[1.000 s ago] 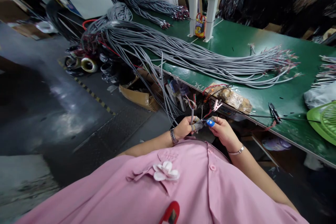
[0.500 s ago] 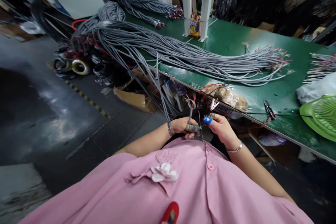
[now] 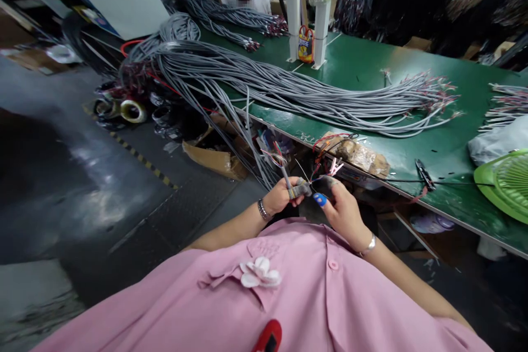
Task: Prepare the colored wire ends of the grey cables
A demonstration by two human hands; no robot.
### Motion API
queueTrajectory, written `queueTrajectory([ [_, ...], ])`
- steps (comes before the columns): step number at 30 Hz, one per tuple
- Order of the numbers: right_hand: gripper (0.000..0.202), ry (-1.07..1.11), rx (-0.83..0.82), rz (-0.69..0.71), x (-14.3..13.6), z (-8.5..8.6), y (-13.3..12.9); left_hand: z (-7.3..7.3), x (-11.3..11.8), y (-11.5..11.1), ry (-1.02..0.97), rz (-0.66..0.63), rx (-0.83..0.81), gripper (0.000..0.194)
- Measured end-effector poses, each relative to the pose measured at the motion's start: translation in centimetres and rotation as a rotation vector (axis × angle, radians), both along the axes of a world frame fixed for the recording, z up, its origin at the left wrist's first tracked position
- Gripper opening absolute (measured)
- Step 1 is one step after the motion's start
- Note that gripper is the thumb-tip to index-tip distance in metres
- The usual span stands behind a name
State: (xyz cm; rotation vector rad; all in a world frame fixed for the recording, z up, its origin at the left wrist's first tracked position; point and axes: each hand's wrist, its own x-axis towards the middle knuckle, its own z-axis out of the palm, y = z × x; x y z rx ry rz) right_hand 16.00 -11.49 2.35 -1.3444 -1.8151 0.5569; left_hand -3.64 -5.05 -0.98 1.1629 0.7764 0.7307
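Left hand [image 3: 284,195]: fingers closed around a grey cable [image 3: 285,177], thin coloured wires [image 3: 275,156] fanned at its far end. Right hand [image 3: 345,215]: thumb, in a blue cover [image 3: 319,199], and forefinger apart, just right of the left fingertips; contact with any fine strand cannot be told. Cable is held on the near side of the green table [image 3: 363,60]. Judged advisable: steady left grip, strands handled singly, no sharp tugging

Left hand [image 3: 281,196] holds grey cable [image 3: 285,177]; wires [image 3: 277,156] splayed.
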Motion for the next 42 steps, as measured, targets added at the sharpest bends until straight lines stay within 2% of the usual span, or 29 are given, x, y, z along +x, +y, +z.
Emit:
queueTrajectory([
  [2,0.016,-0.131,-0.019,0.032,-0.5,-0.2,0.7,-0.2,0.3,-0.6,0.022,-0.033,-0.021,0.052],
  [4,0.016,-0.214,-0.018,0.096,-0.3,-0.5,1.1,-0.4,0.1,-0.9,0.021,-0.113,-0.057,0.052],
  [6,0.016,-0.283,0.036,0.198,0.5,-0.5,1.2,-0.5,-0.4,-0.8,0.018,-0.248,-0.11,0.052],
  [9,0.012,-0.41,0.14,0.368,1.5,0.1,0.7,-0.7,-1.3,-0.2,0.051,-0.47,-0.187,0.053],
  [11,0.012,-0.475,0.182,0.429,2.0,0.8,0.5,-0.8,-1.7,0.5,0.067,-0.585,-0.239,0.052],
  [14,0.014,-0.507,0.199,0.456,2.9,1.7,0.5,-0.6,-1.9,1.2,0.101,-0.669,-0.227,0.052],
  [17,0.016,-0.439,0.137,0.395,5.3,1.6,0.7,0.5,-2.1,1.6,0.111,-0.625,-0.16,0.053],
  [20,0.021,-0.267,0.034,0.142,8.5,0.1,1.1,2.3,-2.3,2.0,0.107,-0.525,-0.024,0.048],
  [23,0.023,0.096,-0.139,-0.054,10.1,-2.4,1.7,4.1,-2.2,2.4,0.182,-0.392,0.219,0.035],
  [25,0.034,0.401,-0.313,-0.096,9.8,-3.9,1.9,4.7,-1.7,2.5,0.217,-0.248,0.343,0.029],
  [29,0.05,0.841,-0.585,-0.064,7.3,-5.4,3.1,4.2,0.4,2.2,0.196,-0.038,0.414,0.028],
  [32,0.05,1.016,-0.7,-0.032,5.7,-5.3,5.0,3.3,2.0,2.1,0.156,0.045,0.369,0.03],
  [34,0.047,1.092,-0.748,0.003,5.0,-4.8,6.3,2.7,2.6,2.3,0.161,0.051,0.335,0.032],
  [37,0.044,1.108,-0.723,0.017,4.3,-4.2,7.6,2.2,3.0,3.0,0.189,0.005,0.342,0.034],
  [42,0.045,1.069,-0.534,-0.164,3.3,-4.5,8.1,1.6,2.9,4.6,0.18,-0.108,0.454,0.033],
])
